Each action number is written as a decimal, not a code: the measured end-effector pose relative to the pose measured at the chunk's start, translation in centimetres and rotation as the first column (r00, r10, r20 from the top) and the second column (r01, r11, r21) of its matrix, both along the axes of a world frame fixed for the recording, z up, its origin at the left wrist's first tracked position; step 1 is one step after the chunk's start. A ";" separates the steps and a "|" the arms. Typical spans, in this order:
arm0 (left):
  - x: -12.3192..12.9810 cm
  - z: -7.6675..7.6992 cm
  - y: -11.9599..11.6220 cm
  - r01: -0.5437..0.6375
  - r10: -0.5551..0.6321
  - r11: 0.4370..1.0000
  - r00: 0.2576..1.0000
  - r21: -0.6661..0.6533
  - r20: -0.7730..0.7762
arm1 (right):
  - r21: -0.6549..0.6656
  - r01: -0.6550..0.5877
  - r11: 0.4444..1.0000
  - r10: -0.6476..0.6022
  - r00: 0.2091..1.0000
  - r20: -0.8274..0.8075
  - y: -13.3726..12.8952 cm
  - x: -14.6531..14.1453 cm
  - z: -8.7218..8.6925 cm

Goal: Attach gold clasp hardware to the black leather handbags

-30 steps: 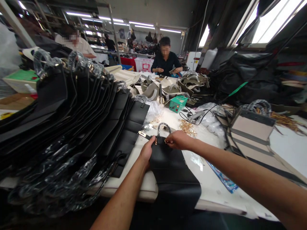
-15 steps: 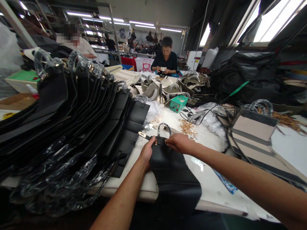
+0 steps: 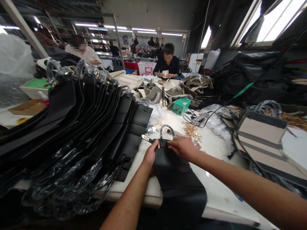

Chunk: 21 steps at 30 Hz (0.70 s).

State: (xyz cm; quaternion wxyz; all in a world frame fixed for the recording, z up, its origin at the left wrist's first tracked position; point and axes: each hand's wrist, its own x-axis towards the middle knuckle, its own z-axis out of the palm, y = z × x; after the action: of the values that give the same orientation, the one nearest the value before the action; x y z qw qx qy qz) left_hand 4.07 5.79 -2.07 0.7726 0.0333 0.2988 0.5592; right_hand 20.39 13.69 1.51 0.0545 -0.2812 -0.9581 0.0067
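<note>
Both my hands are on the top edge of a black leather bag panel [image 3: 178, 182], which lies flat on the white table and hangs over its front edge. My left hand [image 3: 151, 156] grips the panel's left side. My right hand [image 3: 182, 148] pinches its top edge near a small gold fitting [image 3: 159, 144]. A loop handle in clear plastic wrap [image 3: 167, 130] rises from the panel between my hands. A metal clasp strap [image 3: 146, 138] sticks out to the left of the handle. Where the handle joins the panel, my fingers partly hide it.
A tall row of black leather bags [image 3: 83, 124] in plastic wrap stands along the left. Loose gold hardware [image 3: 192, 132] lies ahead, near a green box [image 3: 181, 106] with cables. A beige-and-black bag [image 3: 261, 137] sits right. A co-worker [image 3: 168, 59] works across the table among pale leather pieces.
The whole view has shifted slightly, with the table sliding right in the picture. My hands remain on the panel. The co-worker across the table has lowered a small pale piece.
</note>
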 end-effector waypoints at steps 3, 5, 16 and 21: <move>-0.1 -0.4 0.0 -0.014 0.014 1.000 1.000 -0.003 0.012 | -0.005 0.052 0.999 -0.052 0.994 -0.093 -0.2 0.3 -0.9; -0.2 -0.7 0.1 -0.020 0.020 1.000 1.000 -0.009 0.016 | -0.024 0.048 0.999 -0.051 0.988 -0.143 0.0 0.6 -1.8; -0.6 -0.5 0.2 0.009 -0.006 0.997 0.999 -0.072 0.051 | -0.167 0.063 0.984 -0.103 0.964 -0.244 0.9 -0.2 -2.8; -0.5 -0.4 -0.3 0.028 -0.028 0.999 0.999 -0.023 0.015 | -0.390 -0.011 0.921 -0.115 0.947 -0.298 2.0 0.4 -1.1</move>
State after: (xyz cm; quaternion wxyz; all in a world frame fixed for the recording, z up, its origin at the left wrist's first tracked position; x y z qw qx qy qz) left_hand 3.58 5.47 -2.49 0.7829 0.0243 0.2991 0.5450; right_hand 20.75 15.67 0.41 0.1506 -0.3074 -0.9087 0.2389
